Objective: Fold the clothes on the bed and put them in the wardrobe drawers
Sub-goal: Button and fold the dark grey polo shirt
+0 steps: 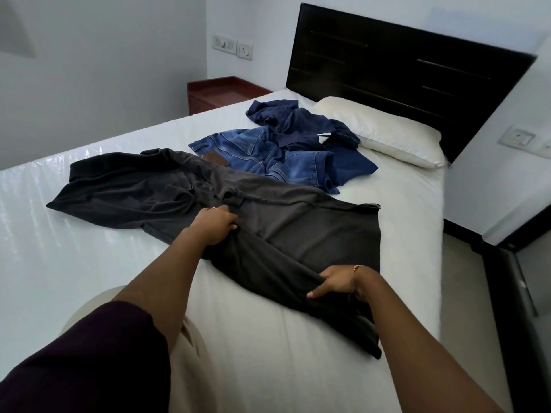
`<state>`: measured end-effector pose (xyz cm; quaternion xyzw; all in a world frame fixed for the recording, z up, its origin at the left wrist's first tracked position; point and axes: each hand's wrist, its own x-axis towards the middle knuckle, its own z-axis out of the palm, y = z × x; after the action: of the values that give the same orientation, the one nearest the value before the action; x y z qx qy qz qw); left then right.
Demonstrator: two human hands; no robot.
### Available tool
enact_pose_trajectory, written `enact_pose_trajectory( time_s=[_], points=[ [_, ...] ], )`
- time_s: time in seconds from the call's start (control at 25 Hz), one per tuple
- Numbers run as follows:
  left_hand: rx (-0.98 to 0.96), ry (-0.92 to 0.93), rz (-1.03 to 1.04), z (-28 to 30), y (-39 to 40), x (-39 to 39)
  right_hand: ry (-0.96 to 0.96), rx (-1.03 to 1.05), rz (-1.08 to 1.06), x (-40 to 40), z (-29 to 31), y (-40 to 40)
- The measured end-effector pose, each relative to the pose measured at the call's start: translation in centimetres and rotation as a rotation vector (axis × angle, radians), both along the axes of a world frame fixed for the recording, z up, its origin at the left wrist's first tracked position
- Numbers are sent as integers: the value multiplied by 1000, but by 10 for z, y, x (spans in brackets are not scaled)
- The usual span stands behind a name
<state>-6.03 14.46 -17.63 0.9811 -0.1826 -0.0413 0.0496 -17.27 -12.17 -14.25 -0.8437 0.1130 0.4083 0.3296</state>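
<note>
Dark grey shirt (286, 231) lies spread across the white bed (268, 368), collar end toward the left, hem end toward the right edge. Near side of it is lifted & bunched into a fold running between both hands. Left hand (213, 225) grips the fabric approx mid-shirt, fingers curled down into the cloth, knuckles up. Right hand (334, 283) pinches the lower part of the same fold, thumb on top, fingers tucked under; thin gold bracelet (356, 268) on that wrist. Dark sleeve (89, 362) covers the left upper arm.

Behind the shirt, further up the bed: blue jeans (262, 156), crumpled, w/ brown patch at the waistband, touching the shirt's far edge. Navy top (301, 123) heaped partly over the jeans, its edge just beside the white pillow (384, 132). Pillow sits against the black headboard (402, 73).

Reddish-brown bedside table (220, 90) stands past the far left corner of the bed. Wall sockets (232, 46) above it, another socket (518, 137) on the right wall.
</note>
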Motion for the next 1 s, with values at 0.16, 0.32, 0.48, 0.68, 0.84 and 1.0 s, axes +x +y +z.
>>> enact_pose_trajectory(
  time_s=[0.16, 0.32, 0.48, 0.68, 0.84, 1.0],
  points=[
    [97, -50, -8, -2, -11, -9, -24, 37, -143, -13, -3, -28],
    [178, 103, -80, -4, -9, -10, 128, 14, -63, -36, 0, -68],
    [-72, 29, -35, -1, -8, -7, 73, 178, -319, -49, 3, -102],
    [44, -69, 18, -4, -12, -12, -302, 492, -1017, -43, -27, -105],
    [65, -131, 81, -8, -13, -12, -293, 469, -862, -52, -37, -100],
    [96, -239, 104, -5, -12, -7, -223, 351, -651, -66, -32, -102]
  ],
)
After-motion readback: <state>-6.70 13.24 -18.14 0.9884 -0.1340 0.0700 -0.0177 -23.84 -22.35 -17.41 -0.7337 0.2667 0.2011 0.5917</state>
